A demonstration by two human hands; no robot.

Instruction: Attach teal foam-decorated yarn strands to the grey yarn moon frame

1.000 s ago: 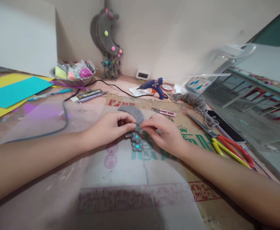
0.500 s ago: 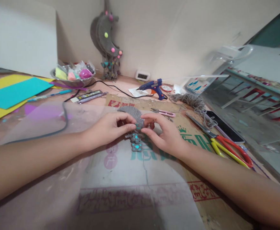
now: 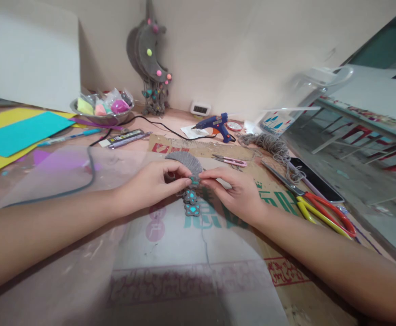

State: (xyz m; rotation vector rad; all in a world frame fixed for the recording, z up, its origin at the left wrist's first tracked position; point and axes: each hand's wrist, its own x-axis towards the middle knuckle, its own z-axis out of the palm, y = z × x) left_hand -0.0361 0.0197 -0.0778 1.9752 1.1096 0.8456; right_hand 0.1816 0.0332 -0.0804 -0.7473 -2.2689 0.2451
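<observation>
My left hand (image 3: 152,184) pinches the lower edge of a grey yarn-wrapped crescent piece (image 3: 184,161) that lies on the cardboard sheet (image 3: 201,240). My right hand (image 3: 235,192) meets it from the other side, fingers pinched on a small grey-and-teal heart charm (image 3: 194,180) at the crescent's edge. Two more teal heart charms (image 3: 191,203) lie in a string just below the fingertips. Both hands rest near the middle of the table.
Red-and-yellow scissors (image 3: 320,208) and a phone (image 3: 316,179) lie to the right, pink snips (image 3: 231,160), grey yarn (image 3: 272,145) and a blue glue gun (image 3: 216,123) behind. A bowl of craft bits (image 3: 101,108), pens, teal and yellow paper (image 3: 11,133) sit left. A finished moon hanging (image 3: 150,59) leans on the wall.
My right fingers lifted and curled over the crescent half a second ago, then came back down into a pinch on the top charm. The left hand stayed in place.
</observation>
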